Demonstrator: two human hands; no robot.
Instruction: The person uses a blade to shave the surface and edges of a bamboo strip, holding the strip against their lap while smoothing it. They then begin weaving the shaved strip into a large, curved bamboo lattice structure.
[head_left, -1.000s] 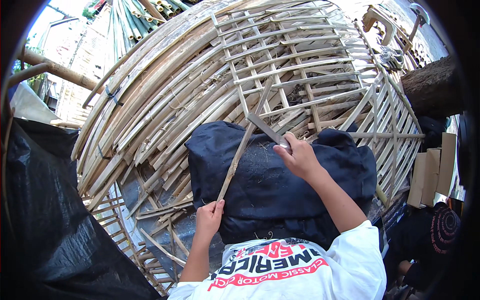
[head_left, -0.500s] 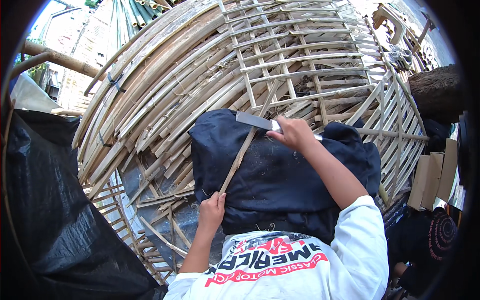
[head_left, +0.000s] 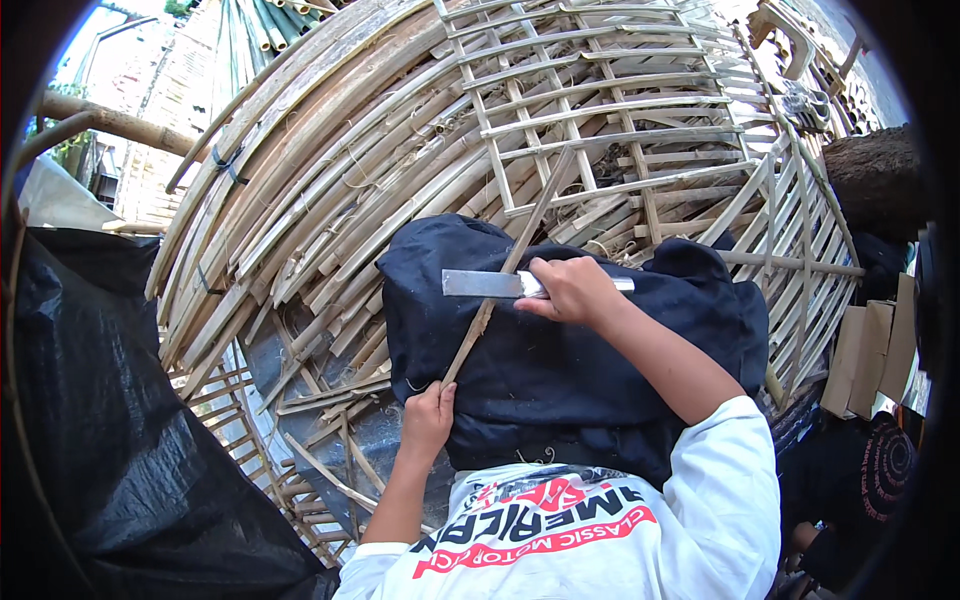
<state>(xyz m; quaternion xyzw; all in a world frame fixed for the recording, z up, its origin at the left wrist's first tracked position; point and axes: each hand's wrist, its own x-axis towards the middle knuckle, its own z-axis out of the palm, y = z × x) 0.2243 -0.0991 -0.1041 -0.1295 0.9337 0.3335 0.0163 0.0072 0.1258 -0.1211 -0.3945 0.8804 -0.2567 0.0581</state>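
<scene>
The left hand [head_left: 428, 418] had its grip closed around the near end of a bamboo strip [head_left: 520, 246], which slanted toward the far right across dark cloth [head_left: 600, 370]. The right hand's grip [head_left: 572, 290] was wrapped round a flat knife [head_left: 480, 284], its blade pointing left, crosswise over the strip. Beyond lay piled split bamboo [head_left: 330, 170], with a lattice panel [head_left: 617, 113] on the right.

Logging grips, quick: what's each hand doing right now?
Left hand: closed, holding the bamboo strip.
Right hand: closed, holding the flat-bladed knife.
</scene>
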